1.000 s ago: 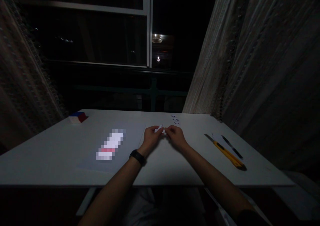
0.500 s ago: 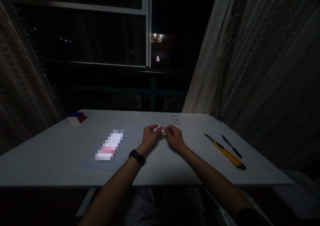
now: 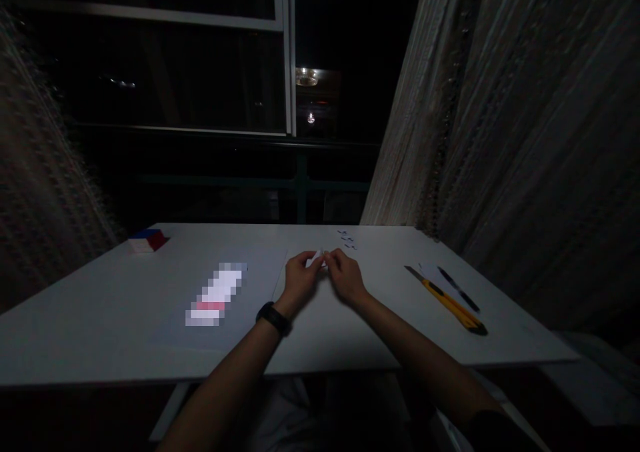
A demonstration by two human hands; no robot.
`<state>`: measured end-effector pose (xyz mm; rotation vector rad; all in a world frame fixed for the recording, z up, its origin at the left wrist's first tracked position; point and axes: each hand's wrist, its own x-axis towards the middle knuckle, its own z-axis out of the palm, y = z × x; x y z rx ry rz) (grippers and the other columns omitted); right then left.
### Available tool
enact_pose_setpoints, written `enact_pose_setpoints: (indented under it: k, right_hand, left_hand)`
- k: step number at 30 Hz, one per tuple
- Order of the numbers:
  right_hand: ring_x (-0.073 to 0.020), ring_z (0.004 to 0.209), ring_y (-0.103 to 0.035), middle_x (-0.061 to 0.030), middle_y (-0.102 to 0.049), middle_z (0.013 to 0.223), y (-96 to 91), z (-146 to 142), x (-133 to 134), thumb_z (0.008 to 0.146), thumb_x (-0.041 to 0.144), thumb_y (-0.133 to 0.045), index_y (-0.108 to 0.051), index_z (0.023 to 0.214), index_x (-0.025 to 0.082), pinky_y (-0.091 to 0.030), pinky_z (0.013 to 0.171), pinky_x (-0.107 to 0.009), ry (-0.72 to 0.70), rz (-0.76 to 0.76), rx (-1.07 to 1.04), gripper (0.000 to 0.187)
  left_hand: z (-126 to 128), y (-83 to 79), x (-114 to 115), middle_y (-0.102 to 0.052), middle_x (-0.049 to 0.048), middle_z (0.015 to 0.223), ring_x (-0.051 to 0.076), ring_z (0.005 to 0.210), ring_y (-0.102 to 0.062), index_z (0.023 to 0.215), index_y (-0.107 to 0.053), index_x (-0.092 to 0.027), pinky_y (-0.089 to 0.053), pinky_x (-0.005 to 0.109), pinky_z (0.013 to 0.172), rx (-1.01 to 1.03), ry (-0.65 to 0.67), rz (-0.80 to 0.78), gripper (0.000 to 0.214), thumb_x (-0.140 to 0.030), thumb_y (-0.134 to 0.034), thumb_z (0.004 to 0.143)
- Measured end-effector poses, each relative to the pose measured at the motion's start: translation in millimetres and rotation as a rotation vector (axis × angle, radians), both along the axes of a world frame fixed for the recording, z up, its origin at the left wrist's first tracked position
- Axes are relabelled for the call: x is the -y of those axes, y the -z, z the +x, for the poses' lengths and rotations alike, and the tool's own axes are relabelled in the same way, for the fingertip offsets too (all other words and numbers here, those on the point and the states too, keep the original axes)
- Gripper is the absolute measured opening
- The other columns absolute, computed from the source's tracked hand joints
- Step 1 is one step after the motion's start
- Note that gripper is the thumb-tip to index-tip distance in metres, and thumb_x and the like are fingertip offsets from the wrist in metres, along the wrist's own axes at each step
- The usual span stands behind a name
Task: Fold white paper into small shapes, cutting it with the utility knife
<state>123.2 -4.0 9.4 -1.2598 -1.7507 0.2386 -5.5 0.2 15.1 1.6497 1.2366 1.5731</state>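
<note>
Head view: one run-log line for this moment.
left hand: holding white piece | right hand: at its right edge, grip unclear | yellow cutter: on table, blade out | pen: right of cutter

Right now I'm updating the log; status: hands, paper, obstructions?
Left hand pinching small white paper, partly hidden. Right hand at its edge. Yellow utility knife at right, blade out, apart from both hands.

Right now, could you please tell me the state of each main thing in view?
Paper piece: held, folds unclear
Left hand: closed on it
Right hand: closed at it, grip unclear
Yellow cutter: lying flat, blade out
Black pen: lying down
Cube: visible sides each one colour
Wristband: fastened
Curtains: parted
Pixelated item: bright, details obscured
</note>
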Motion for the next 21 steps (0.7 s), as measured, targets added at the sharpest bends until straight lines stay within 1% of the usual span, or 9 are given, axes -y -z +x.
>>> enact_pose_setpoints:
  k: [3,6,9,11,15,19,21]
  right_hand:
    - [-0.0144,0.063,-0.053,-0.0008,-0.059,0.066,1.1,-2,-1,0.09,0.041,-0.034,-0.052,0.073,0.02,-0.032,0.059,-0.023,0.008,-0.016,0.06,0.032]
    - [-0.0141,0.064,-0.054,-0.0011,-0.06,0.067,3.8,-1,-3,0.09,0.04,-0.035,-0.051,0.07,0.02,-0.034,0.06,-0.023,-0.011,-0.024,0.039,0.033]
    - [-0.0139,0.062,-0.054,-0.0009,-0.06,0.065,5.7,0,-6,0.089,0.038,-0.037,-0.052,0.069,0.02,-0.034,0.06,-0.023,-0.007,-0.009,0.005,0.031]
    - [-0.0139,0.061,-0.053,-0.001,-0.059,0.063,5.9,0,-7,0.089,0.037,-0.038,-0.053,0.069,0.019,-0.034,0.059,-0.023,-0.01,0.011,-0.01,0.03]
    - [-0.0129,0.058,-0.051,-0.0002,-0.056,0.06,4.1,0,-5,0.087,0.038,-0.041,-0.053,0.067,0.019,-0.034,0.057,-0.023,-0.058,0.042,-0.036,0.03]
    - [-0.0117,0.054,-0.049,0.001,-0.054,0.055,1.7,0,-2,0.085,0.041,-0.044,-0.053,0.064,0.018,-0.035,0.055,-0.023,-0.09,0.032,-0.077,0.032]
    - [-0.0109,0.051,-0.049,0.0017,-0.054,0.053,1.8,1,-3,0.085,0.042,-0.044,-0.053,0.064,0.018,-0.037,0.054,-0.022,-0.134,-0.016,-0.138,0.033]
  left_hand:
    - [0,0.8,0,-0.068,0.0048,0.071,0.016,0.066,-0.058,0.077,-0.069,-0.014,-0.042,0.025,0.061,-0.039,0.003,0.022,0.03,-0.042,-0.061,0.071]
    - [0,4.5,-2,-0.068,0.0046,0.072,0.015,0.063,-0.059,0.078,-0.067,-0.014,-0.043,0.024,0.058,0.009,0.085,-0.001,0.033,-0.046,-0.058,0.074]
    - [1,10.0,-5,-0.066,0.0039,0.067,0.015,0.057,-0.058,0.082,-0.066,-0.015,-0.042,0.024,0.054,0.052,0.16,-0.065,0.039,-0.051,-0.054,0.076]
    - [0,12.6,-7,-0.064,0.0033,0.063,0.015,0.056,-0.057,0.081,-0.066,-0.015,-0.041,0.024,0.053,0.0,0.143,-0.067,0.041,-0.053,-0.051,0.077]
    - [-3,11.4,-8,-0.061,0.0019,0.062,0.014,0.058,-0.052,0.072,-0.065,-0.016,-0.038,0.024,0.054,-0.155,0.041,0.016,0.042,-0.053,-0.047,0.08]
    - [-4,5.3,-5,-0.061,0.0015,0.063,0.013,0.06,-0.051,0.069,-0.062,-0.016,-0.038,0.023,0.056,-0.102,0.062,0.052,0.038,-0.05,-0.05,0.078]
    - [-4,2.7,-3,-0.06,0.0015,0.063,0.013,0.06,-0.052,0.067,-0.061,-0.015,-0.039,0.023,0.057,-0.057,0.079,0.052,0.036,-0.049,-0.052,0.077]
